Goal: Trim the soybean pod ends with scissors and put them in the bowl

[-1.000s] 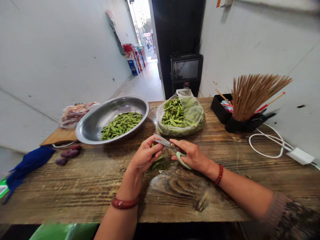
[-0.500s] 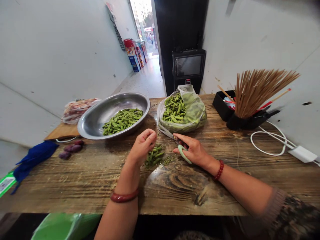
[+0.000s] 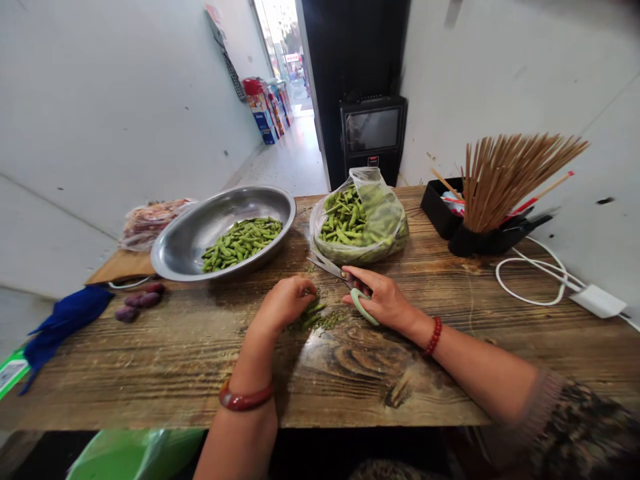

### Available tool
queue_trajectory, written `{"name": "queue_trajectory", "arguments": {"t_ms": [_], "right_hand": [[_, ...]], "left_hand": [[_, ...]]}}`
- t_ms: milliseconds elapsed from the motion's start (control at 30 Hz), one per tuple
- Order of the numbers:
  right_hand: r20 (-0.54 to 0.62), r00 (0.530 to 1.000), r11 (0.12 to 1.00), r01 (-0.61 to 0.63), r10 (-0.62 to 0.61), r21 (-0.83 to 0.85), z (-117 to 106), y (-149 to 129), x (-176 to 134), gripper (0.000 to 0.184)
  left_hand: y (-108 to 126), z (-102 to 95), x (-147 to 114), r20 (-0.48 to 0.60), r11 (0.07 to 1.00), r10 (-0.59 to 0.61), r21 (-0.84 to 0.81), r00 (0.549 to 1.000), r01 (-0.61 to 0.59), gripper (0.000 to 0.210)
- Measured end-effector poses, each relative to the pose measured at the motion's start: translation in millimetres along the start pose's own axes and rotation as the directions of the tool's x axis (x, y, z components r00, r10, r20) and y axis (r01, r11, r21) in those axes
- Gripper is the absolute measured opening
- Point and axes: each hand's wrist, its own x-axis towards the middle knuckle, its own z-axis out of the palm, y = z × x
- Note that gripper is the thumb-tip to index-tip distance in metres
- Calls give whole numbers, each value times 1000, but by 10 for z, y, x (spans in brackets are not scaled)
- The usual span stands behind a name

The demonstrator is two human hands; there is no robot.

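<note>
My right hand [image 3: 377, 293] is wrapped round a pair of scissors [image 3: 360, 305] with pale green handles. Their blades point up and left, slightly parted, toward a clear plastic bag [image 3: 393, 227] of edamame pods. Over a small heap of edamame pods [image 3: 314, 313] on the table, my left hand [image 3: 287, 303] is bent down with curled fingers. Its fingertips reach the heap, and what lies between them is hidden. Beyond my left hand stands a wide steel basin [image 3: 173, 247] with trimmed-looking pods [image 3: 243, 243] inside.
Small green scraps [image 3: 333, 319] lie on the wooden table [image 3: 165, 373]. Purple-red bulbs [image 3: 140, 301], a blue cloth [image 3: 70, 317] and a bagged pinkish food [image 3: 150, 223] are at left. At right stand a black holder of wooden skewers [image 3: 493, 193] and a white adapter [image 3: 597, 301] with cable.
My left hand has dropped from above the heap down onto the pods. My right hand keeps the scissors in almost the same place. The view has shifted slightly.
</note>
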Motion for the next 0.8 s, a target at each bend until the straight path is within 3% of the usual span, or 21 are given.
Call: {"name": "queue_trajectory", "arguments": {"t_ms": [133,267,333,433,567,700,800], "right_hand": [[2,1000,1000,-3,3,-1,10,14,-3,57],[-2,1000,1000,-10,10,-11,12,14,-12,56],[-11,1000,1000,-7,7,-12,12,12,-16,55],[-16,1000,1000,-11,10,-4,15,14,-17,56],[-13,1000,1000,-20,20,-3,19,18,-17,56],[-34,999,999,-27,28,19,22,23,-16,55],[-83,995,996,-54,60,73,23,29,-9,54]], "left_hand": [[79,-17,-40,23,976,-87,202,996,80,18],[151,23,-54,-17,955,-53,290,998,55,13],[162,47,-38,-68,974,3,228,998,12,11],[141,53,1,-199,996,90,-9,976,-93,8],[59,33,48,-321,955,51,-263,946,-141,8],[-17,73,85,-351,962,-50,-269,935,-50,12],[4,149,115,-373,982,-39,-188,927,-34,13]]}}
